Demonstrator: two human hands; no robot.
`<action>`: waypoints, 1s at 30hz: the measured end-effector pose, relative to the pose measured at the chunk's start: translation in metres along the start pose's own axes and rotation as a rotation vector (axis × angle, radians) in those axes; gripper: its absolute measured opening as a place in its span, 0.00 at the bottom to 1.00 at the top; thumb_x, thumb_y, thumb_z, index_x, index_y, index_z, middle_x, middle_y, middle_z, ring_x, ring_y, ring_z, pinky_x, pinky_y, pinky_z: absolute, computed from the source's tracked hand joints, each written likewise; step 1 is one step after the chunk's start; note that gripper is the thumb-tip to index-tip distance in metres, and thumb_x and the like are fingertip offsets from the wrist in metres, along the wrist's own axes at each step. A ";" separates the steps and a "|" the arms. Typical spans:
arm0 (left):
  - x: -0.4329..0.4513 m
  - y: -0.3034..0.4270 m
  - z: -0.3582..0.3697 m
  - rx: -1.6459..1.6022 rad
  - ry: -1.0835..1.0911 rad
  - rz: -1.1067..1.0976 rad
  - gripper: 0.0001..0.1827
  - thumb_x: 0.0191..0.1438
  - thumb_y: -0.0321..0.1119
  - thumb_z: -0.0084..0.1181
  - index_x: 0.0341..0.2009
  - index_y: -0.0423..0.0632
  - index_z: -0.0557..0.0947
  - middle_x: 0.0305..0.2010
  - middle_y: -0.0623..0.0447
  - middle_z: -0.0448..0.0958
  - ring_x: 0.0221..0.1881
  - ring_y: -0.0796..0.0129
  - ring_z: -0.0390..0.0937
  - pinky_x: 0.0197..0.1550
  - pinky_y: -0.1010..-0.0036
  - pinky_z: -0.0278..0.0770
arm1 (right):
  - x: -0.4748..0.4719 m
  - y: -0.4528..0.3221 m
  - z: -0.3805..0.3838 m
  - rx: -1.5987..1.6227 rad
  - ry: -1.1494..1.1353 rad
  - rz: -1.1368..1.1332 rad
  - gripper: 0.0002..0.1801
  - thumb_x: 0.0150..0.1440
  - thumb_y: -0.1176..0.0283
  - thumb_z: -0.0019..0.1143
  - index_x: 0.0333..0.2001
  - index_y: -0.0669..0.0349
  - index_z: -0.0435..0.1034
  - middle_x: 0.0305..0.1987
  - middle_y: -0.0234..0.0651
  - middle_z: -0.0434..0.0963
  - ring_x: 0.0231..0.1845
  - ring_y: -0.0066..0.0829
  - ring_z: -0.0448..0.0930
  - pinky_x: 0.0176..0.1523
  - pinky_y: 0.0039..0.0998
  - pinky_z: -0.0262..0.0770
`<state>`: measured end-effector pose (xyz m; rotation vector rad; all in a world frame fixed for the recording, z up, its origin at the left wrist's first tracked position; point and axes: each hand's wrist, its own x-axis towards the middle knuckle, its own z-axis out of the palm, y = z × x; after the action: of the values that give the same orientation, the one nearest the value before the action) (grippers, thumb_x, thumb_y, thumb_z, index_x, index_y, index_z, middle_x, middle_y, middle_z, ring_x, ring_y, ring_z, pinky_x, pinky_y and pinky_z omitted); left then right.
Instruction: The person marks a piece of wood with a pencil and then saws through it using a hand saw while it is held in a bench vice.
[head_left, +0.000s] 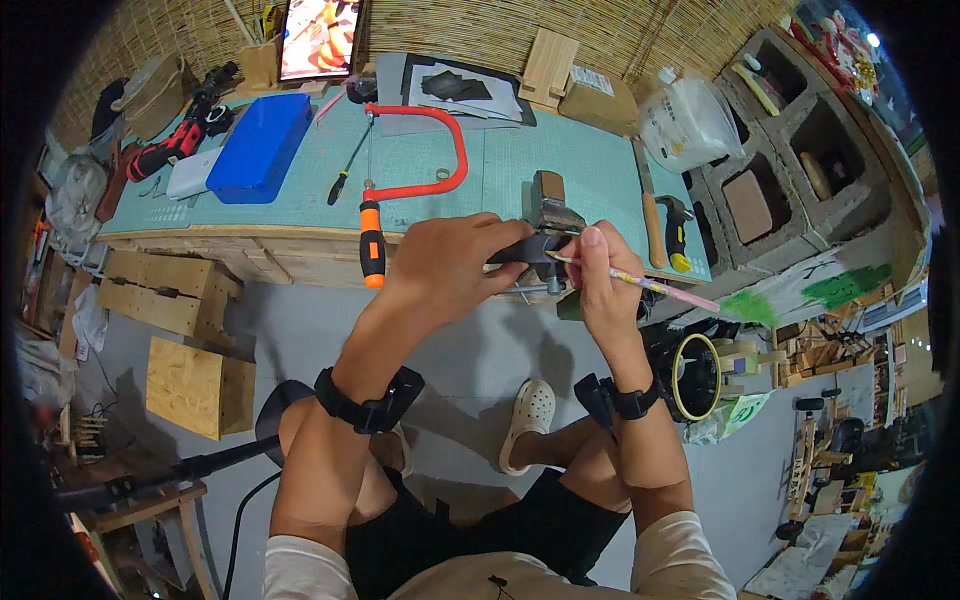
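A flat dark piece (529, 250) is pinched between the thumb and fingers of my left hand (457, 259), over the front edge of the bench. My right hand (609, 274) grips a pink patterned pencil (664, 289), its tip at the dark piece's right part. Just behind and below the piece stands a bench vise (555, 214) at the bench edge; my hands partly hide it. Left of the vise, a red coping saw (459, 142) with an orange and black handle lies on the green cutting mat (517, 161). The piece's material cannot be told.
A screwdriver (340, 187), a blue plastic box (262, 146) and a red power tool (169, 150) lie to the left. A claw hammer (676, 232) and a wooden-handled tool (653, 232) lie right of the vise. Concrete blocks (799, 217) bound the bench's right side. A bucket (696, 379) stands below.
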<state>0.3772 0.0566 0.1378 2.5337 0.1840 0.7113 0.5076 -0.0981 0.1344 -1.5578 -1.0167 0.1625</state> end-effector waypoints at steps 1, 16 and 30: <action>0.000 -0.001 0.001 -0.001 0.000 0.001 0.18 0.48 0.40 0.65 0.45 0.53 0.82 0.38 0.54 0.81 0.34 0.54 0.79 0.35 0.65 0.77 | 0.000 0.001 0.000 -0.001 0.001 0.000 0.23 0.69 0.60 0.39 0.26 0.65 0.66 0.19 0.28 0.65 0.19 0.15 0.62 0.23 0.19 0.56; 0.001 0.000 0.001 0.015 -0.015 -0.016 0.18 0.48 0.40 0.64 0.46 0.56 0.82 0.37 0.54 0.81 0.35 0.55 0.79 0.37 0.65 0.77 | 0.000 0.000 0.000 0.026 0.046 0.015 0.20 0.68 0.65 0.43 0.25 0.64 0.69 0.16 0.24 0.66 0.18 0.12 0.62 0.22 0.20 0.56; 0.001 0.005 0.004 -0.172 0.037 -0.101 0.18 0.49 0.38 0.65 0.47 0.52 0.81 0.40 0.50 0.81 0.37 0.56 0.79 0.40 0.68 0.77 | 0.030 0.092 -0.072 -0.005 0.297 0.156 0.15 0.62 0.70 0.52 0.49 0.68 0.69 0.28 0.30 0.71 0.27 0.18 0.68 0.32 0.20 0.65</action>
<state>0.3798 0.0507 0.1376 2.3325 0.2503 0.7031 0.6163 -0.1224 0.0881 -1.6105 -0.6640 0.0343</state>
